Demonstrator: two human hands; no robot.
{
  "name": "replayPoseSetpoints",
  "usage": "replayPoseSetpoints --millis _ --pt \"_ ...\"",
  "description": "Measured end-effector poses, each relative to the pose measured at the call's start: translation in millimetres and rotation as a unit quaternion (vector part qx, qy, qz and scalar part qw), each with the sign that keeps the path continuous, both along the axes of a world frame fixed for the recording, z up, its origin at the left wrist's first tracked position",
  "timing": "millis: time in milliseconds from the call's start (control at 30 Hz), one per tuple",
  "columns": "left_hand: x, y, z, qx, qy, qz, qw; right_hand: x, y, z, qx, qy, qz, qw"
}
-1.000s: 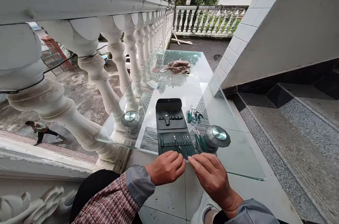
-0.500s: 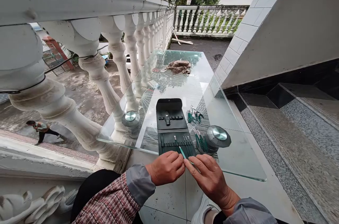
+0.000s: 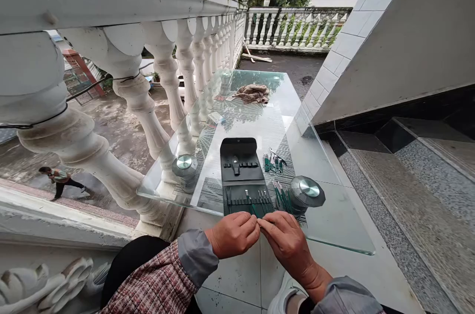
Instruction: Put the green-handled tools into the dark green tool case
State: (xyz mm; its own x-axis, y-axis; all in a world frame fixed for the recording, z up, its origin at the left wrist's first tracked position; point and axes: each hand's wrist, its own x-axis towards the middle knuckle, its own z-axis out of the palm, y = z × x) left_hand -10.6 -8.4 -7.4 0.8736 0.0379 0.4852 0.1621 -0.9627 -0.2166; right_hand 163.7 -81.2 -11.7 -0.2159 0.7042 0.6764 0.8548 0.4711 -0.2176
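While apparently fingertip-to-fingertip, left hand (image 3: 233, 235), right hand (image 3: 287, 245)

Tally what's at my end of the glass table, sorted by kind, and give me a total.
Black tool case: 1
Round metal caps: 2
Bunches of loose green tools: 2
Green tool pinched between left hand and right hand: 1
Total: 6. Tools inside the case are too small to count.
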Motion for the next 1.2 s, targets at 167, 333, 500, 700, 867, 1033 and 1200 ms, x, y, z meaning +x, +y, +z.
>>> replayPoseSetpoints --millis 167,333,500,700,867,1033,1200 --pt "1.3 -0.9 6.8 0.006 -0.021 -0.006 1.0 -5.3 4.8 -0.2 -0.011 0.027 -0.027 0.999" --pt "0.9 -0.6 6.0 0.01 -0.038 -0.005 0.999 -4.1 4.6 -1.0 -0.004 -0.003 -0.039 0.999" --pt "1.3 -0.4 6.6 -0.007 -0.019 0.008 1.0 -6.0 2.3 -2.5 0.019 -0.04 -0.032 0.999" --pt "2.3 -1.4 9.3 -0.022 -0.022 0.014 0.999 -10.8 -0.6 -3.5 0.023 -0.005 -0.048 0.999" --pt "2.0 -1.4 6.2 -0.029 -0.036 0.016 0.999 -10.8 0.7 -5.4 0.019 -0.055 -0.053 0.997" --pt "2.0 -0.6 5.1 -0.026 -0.04 0.015 0.999 -8.8 2.8 -8.1 0.014 -0.091 -0.076 0.993" --pt "1.1 0.1 6.2 -0.011 -0.04 0.002 0.999 -11.3 0.8 -4.8 -0.014 -0.081 -0.081 0.993"
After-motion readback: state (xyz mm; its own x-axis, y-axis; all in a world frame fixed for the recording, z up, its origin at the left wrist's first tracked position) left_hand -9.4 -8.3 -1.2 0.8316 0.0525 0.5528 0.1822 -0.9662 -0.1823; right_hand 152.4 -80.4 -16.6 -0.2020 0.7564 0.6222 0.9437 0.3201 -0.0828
